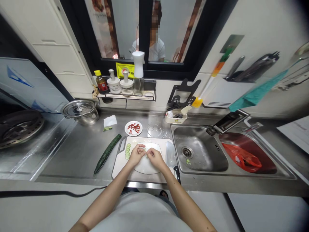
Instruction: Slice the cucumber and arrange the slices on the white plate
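Both hands meet above a white plate on a cutting board. My left hand has curled fingers, and its thumb and fingertips touch pale green cucumber slices. My right hand pinches at the same slices from the other side; the fingers partly hide them. A row of cucumber slices lies on the board's left part. At its right edge rests a kitchen knife with a black handle. A whole cucumber lies on the counter left of the board.
Behind the board stands a small plate of chopped red pieces. A lidded pot is at the back left, below a seasoning rack. The sink at right holds a red plastic bag. A person shows in the window.
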Demonstrator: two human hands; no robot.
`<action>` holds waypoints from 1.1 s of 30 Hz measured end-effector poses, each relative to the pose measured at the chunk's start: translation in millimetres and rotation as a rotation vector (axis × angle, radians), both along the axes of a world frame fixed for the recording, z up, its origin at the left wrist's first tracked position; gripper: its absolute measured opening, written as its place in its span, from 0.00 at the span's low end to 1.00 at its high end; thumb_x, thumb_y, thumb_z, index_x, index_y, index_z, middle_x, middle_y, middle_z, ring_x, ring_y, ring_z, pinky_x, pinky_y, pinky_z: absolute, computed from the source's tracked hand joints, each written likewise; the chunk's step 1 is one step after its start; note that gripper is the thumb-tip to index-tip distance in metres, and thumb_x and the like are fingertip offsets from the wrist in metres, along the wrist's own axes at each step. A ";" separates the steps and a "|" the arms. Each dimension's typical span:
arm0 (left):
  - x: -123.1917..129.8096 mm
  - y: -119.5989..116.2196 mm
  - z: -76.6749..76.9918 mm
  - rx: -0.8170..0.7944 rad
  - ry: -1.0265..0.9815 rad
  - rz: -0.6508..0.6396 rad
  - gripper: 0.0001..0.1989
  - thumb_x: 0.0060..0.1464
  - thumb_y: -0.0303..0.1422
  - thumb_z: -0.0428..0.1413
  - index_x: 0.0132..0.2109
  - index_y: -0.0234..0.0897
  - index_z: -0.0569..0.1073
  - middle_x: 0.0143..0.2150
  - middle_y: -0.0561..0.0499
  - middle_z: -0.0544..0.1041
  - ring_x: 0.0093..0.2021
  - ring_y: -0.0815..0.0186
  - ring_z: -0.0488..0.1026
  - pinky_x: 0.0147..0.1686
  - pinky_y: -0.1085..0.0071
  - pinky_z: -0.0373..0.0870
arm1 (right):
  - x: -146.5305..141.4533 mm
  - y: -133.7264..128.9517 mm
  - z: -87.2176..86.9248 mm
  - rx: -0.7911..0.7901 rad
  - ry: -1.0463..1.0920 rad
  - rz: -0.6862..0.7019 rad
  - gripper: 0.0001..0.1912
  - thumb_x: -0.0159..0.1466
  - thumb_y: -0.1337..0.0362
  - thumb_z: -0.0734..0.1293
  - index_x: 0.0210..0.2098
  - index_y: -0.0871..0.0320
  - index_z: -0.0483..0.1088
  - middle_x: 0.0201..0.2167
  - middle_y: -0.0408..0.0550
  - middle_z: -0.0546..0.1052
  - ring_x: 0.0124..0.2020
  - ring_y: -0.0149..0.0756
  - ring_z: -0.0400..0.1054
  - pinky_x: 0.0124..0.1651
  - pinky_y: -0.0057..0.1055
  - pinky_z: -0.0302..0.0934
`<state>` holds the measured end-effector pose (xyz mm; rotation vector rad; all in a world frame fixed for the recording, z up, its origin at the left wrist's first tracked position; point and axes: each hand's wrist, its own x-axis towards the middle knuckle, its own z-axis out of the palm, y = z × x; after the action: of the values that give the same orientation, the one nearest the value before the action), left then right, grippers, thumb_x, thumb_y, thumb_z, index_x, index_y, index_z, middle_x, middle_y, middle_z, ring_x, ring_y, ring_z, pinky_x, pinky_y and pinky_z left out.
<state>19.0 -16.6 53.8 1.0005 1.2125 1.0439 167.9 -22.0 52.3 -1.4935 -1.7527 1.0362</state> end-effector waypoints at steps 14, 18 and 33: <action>4.8 20.5 -17.7 0.046 0.565 -0.042 0.12 0.47 0.24 0.56 0.42 0.38 0.73 0.28 0.56 0.75 0.29 0.69 0.70 0.35 0.74 0.64 | -6.0 19.5 -9.5 -0.177 -0.351 -0.073 0.11 0.63 0.68 0.59 0.34 0.61 0.74 0.33 0.50 0.79 0.35 0.33 0.70 0.36 0.24 0.56; 7.6 24.3 -15.4 0.088 0.707 -0.097 0.13 0.50 0.25 0.54 0.44 0.39 0.73 0.31 0.53 0.76 0.33 0.67 0.72 0.37 0.73 0.63 | -10.9 20.7 -6.9 -0.195 -0.440 -0.097 0.14 0.66 0.66 0.57 0.38 0.61 0.74 0.37 0.53 0.79 0.39 0.36 0.70 0.39 0.26 0.56; 13.3 28.9 -23.8 0.202 0.985 -0.206 0.11 0.56 0.27 0.50 0.43 0.38 0.74 0.43 0.46 0.75 0.44 0.62 0.71 0.45 0.70 0.62 | -23.6 25.1 0.1 -0.262 -0.664 -0.119 0.16 0.68 0.64 0.54 0.51 0.62 0.65 0.40 0.58 0.77 0.45 0.43 0.71 0.40 0.31 0.56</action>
<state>32.3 12.3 30.0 1.8677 1.7372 0.4868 144.3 3.1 52.4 -2.2704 -1.9680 0.7746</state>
